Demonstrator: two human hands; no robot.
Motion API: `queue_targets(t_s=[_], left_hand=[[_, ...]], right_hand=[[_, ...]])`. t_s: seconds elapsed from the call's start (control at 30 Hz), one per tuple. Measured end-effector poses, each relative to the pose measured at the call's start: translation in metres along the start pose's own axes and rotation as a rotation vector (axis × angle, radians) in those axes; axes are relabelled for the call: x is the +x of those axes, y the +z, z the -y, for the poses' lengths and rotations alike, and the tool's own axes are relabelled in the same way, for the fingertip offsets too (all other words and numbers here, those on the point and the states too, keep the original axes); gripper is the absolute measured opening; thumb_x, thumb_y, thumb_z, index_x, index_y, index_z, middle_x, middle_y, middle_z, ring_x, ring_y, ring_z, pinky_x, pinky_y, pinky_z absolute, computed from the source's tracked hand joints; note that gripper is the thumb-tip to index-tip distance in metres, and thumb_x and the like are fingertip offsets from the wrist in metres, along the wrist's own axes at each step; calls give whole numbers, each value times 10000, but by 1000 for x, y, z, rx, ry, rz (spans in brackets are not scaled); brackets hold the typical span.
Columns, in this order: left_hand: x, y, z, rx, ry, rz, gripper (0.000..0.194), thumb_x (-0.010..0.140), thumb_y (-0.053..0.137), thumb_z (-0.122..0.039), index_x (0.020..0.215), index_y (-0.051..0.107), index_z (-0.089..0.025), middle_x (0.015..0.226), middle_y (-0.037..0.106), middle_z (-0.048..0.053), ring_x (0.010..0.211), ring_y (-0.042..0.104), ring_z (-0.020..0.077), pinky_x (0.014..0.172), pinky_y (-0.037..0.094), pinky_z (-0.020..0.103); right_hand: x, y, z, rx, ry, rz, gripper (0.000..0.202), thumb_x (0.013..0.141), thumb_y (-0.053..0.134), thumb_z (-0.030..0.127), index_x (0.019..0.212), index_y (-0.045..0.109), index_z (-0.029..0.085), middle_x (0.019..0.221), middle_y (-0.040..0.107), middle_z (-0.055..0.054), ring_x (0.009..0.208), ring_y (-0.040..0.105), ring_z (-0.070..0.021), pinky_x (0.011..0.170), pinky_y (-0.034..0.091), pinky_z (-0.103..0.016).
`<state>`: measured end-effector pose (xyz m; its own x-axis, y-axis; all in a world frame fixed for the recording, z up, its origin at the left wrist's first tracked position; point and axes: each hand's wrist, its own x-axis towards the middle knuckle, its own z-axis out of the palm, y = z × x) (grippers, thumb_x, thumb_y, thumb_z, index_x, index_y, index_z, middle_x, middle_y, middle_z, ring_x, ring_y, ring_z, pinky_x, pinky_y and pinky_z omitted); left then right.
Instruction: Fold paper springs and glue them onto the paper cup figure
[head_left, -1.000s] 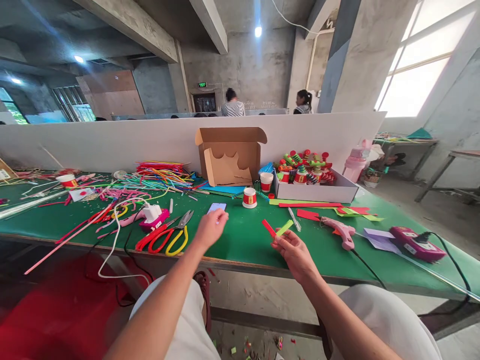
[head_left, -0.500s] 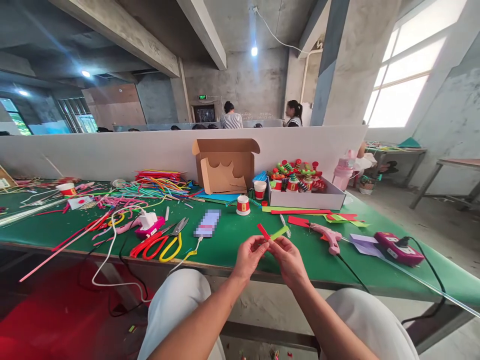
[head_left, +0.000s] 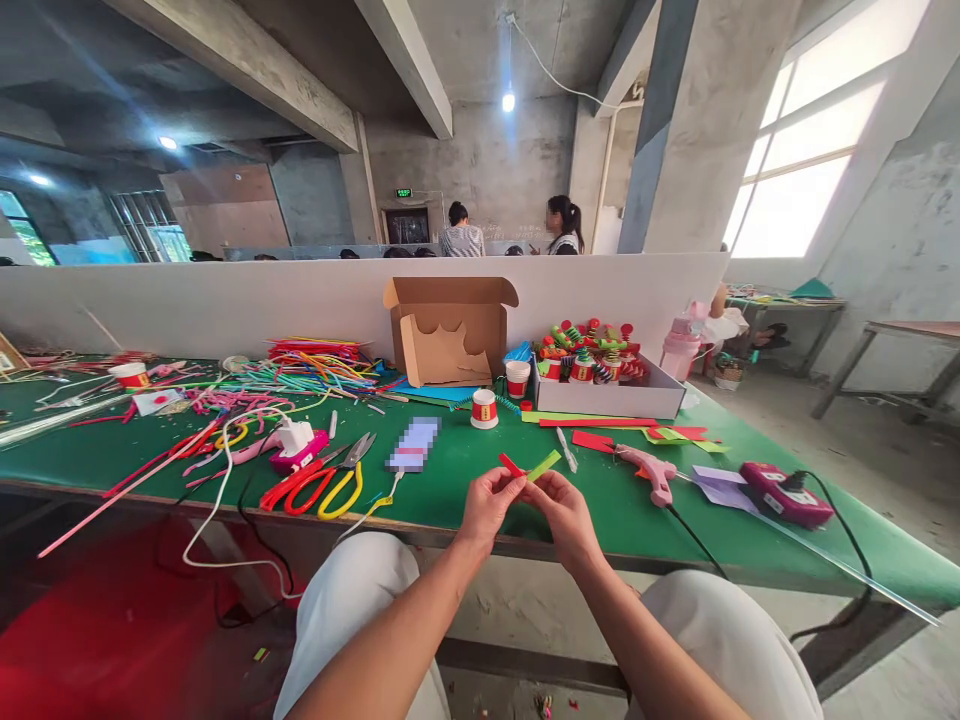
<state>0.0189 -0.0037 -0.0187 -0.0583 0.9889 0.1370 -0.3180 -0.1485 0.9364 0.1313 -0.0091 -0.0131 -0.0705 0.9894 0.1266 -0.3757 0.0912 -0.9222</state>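
Observation:
Above the table's front edge, my left hand (head_left: 487,505) pinches a short red strip (head_left: 512,465). My right hand (head_left: 562,508) pinches a light green strip (head_left: 544,465) beside it. The fingertips of both hands meet, and the two strips stick up in a V; their lower ends are hidden by the fingers. Beyond the hands stands a small red and white paper cup (head_left: 484,409) with coiled green pieces at its sides. A white pen (head_left: 567,450) lies just past my right hand.
Scissors (head_left: 343,480) and a phone (head_left: 414,444) lie left; a pink glue gun (head_left: 651,472) and purple power strip (head_left: 786,493) lie right. Behind are an open cardboard box (head_left: 450,330), a white tray (head_left: 611,399) of small figures and pipe cleaners (head_left: 315,370). People are beyond the partition.
Both hands have shifted slightly left with the strips, and the green strip points more steeply upward. In the background, a person with a ponytail has moved left.

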Motion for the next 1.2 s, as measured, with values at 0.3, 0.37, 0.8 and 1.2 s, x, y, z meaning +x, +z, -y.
queue_targets(t_s=[0.3, 0.37, 0.8, 1.2], left_hand=[[5, -4, 7, -18, -14, 9, 289, 574, 797, -374, 738, 698, -158, 699, 695, 36, 628, 631, 165, 696, 510, 313], [5, -4, 6, -15, -25, 5, 284, 571, 797, -365, 739, 704, -157, 698, 699, 37, 633, 633, 165, 701, 508, 311], [4, -6, -4, -13, -74, 63, 224, 551, 801, -285, 694, 697, -147, 686, 703, 33, 629, 627, 152, 698, 511, 301], [2, -4, 5, -173, -104, 29, 343, 533, 837, -372, 714, 680, -127, 716, 703, 54, 646, 627, 151, 729, 501, 323]], right_hand=[[4, -5, -8, 17, 4, -63, 371, 529, 856, 410, 703, 607, 196, 677, 660, 5, 659, 627, -169, 738, 524, -324], [4, -5, -8, 18, 7, -74, 370, 520, 858, 410, 688, 607, 196, 670, 660, 6, 654, 624, -167, 733, 522, -321], [2, -3, -1, -2, 52, -24, 345, 529, 853, 431, 713, 695, 185, 741, 708, -29, 685, 649, -190, 747, 534, -347], [0, 0, -8, 46, 7, -84, 317, 556, 845, 406, 743, 698, 196, 755, 715, -27, 696, 650, -186, 701, 529, -323]])
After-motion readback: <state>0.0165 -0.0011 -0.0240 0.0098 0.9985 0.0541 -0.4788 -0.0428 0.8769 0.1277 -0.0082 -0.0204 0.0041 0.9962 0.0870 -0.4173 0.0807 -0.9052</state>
